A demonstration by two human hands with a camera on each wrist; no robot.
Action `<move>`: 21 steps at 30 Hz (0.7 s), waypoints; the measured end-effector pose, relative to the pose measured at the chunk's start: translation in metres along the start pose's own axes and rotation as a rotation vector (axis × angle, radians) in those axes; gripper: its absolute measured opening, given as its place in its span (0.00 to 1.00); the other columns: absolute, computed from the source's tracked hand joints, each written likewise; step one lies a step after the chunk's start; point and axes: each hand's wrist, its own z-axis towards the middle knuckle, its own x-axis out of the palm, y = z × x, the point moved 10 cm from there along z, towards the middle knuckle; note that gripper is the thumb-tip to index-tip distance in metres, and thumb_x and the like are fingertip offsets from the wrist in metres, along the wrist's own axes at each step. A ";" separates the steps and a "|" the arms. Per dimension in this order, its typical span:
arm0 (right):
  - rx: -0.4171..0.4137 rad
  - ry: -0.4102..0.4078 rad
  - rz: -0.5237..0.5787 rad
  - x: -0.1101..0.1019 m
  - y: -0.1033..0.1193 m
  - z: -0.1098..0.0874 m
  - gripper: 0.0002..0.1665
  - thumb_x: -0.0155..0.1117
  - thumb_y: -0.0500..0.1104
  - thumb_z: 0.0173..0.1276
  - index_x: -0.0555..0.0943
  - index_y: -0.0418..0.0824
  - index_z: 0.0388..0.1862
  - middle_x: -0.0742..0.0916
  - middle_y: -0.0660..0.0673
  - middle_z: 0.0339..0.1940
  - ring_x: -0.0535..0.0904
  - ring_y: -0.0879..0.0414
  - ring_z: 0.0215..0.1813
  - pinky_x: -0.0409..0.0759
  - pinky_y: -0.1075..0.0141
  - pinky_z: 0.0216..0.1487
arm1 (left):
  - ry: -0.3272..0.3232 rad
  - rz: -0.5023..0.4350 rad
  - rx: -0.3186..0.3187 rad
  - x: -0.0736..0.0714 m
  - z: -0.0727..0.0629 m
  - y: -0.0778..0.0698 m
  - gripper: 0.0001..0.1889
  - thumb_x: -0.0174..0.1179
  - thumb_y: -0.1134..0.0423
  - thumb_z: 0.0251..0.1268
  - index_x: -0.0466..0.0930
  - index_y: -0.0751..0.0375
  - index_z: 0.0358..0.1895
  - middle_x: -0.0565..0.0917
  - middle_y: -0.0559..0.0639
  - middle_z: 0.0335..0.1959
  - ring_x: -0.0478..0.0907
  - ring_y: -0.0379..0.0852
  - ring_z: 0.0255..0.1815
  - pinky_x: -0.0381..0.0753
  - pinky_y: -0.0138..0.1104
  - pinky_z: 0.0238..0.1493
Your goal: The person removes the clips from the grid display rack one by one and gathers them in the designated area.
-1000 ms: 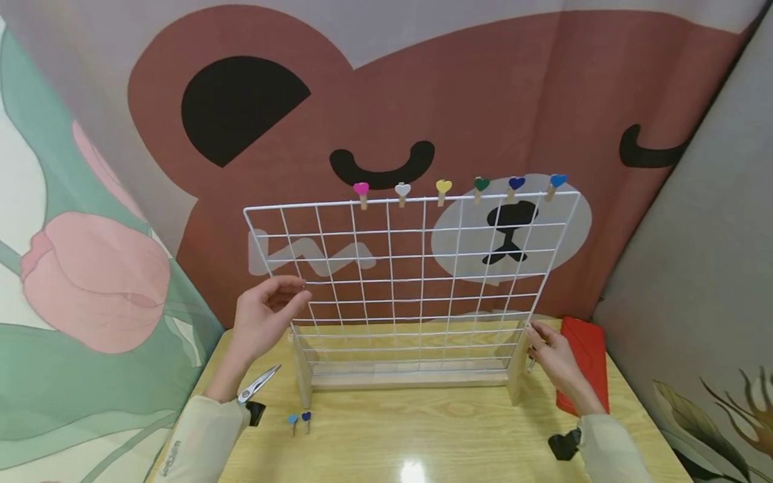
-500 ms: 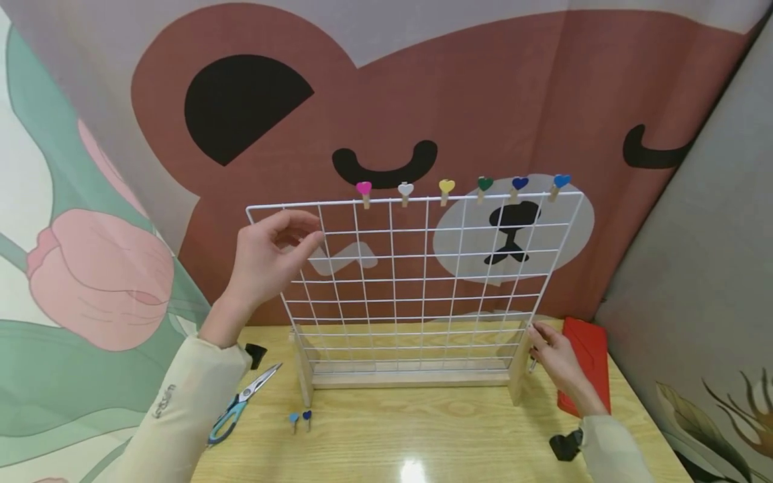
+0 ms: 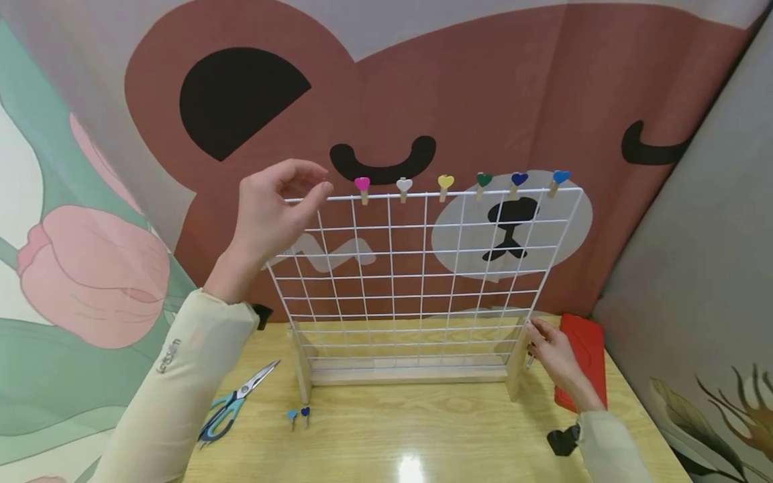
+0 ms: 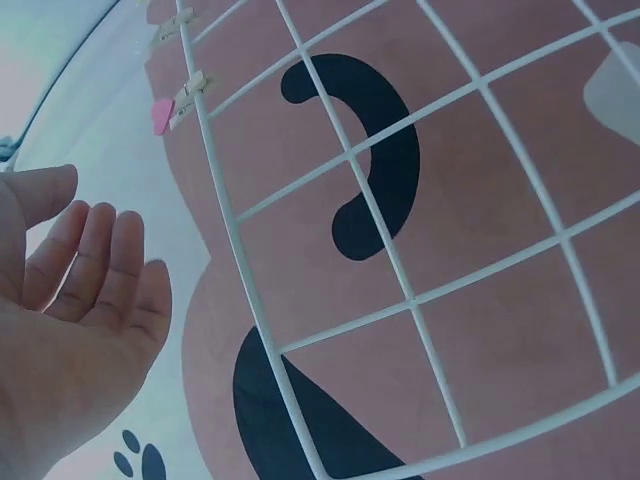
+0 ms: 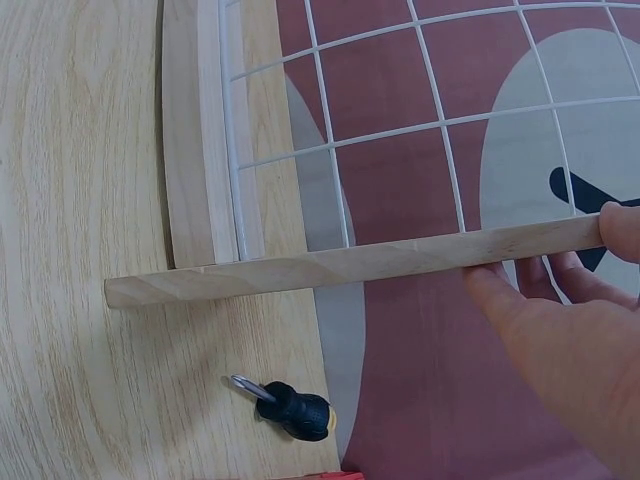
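Observation:
A white wire grid stands upright in a wooden stand. Along its top edge sit several heart clothespins, from the pink clothespin through white, yellow and green to two blues. My left hand is raised at the grid's upper left corner, fingers loosely curved, a little left of the pink clothespin. Nothing shows between thumb and fingers in the left wrist view. Low on the right, my right hand grips the stand's wooden side post, thumb on one side and fingers on the other.
A light blue clothespin and a dark blue clothespin lie on the table at front left. Scissors lie beside the left forearm. A stubby screwdriver and a red case are right of the stand.
My left hand has risen from the grid's left side to its top edge, uncovering the scissors. The right hand keeps its grip on the post; the clothespins stay where they were.

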 end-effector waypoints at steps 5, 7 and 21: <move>-0.007 -0.011 0.002 -0.002 0.002 0.002 0.38 0.39 0.51 0.80 0.45 0.24 0.74 0.56 0.24 0.73 0.56 0.34 0.71 0.62 0.51 0.64 | 0.043 0.058 -0.026 0.006 0.014 0.000 0.10 0.64 0.63 0.62 0.84 0.64 0.44 0.85 0.51 0.40 0.80 0.43 0.39 0.77 0.36 0.45; -0.009 -0.013 0.003 -0.003 0.002 0.002 0.38 0.39 0.51 0.80 0.45 0.24 0.74 0.55 0.24 0.73 0.56 0.34 0.71 0.62 0.51 0.63 | 0.087 0.083 -0.056 0.012 0.020 0.002 0.12 0.64 0.61 0.63 0.83 0.63 0.47 0.85 0.51 0.43 0.79 0.44 0.44 0.76 0.39 0.48; -0.017 -0.009 0.031 0.000 0.003 0.002 0.38 0.39 0.49 0.80 0.46 0.23 0.73 0.56 0.24 0.72 0.55 0.34 0.71 0.60 0.50 0.65 | 0.309 0.102 -0.202 0.053 0.035 0.018 0.19 0.58 0.55 0.69 0.78 0.61 0.58 0.83 0.52 0.51 0.83 0.44 0.44 0.77 0.38 0.45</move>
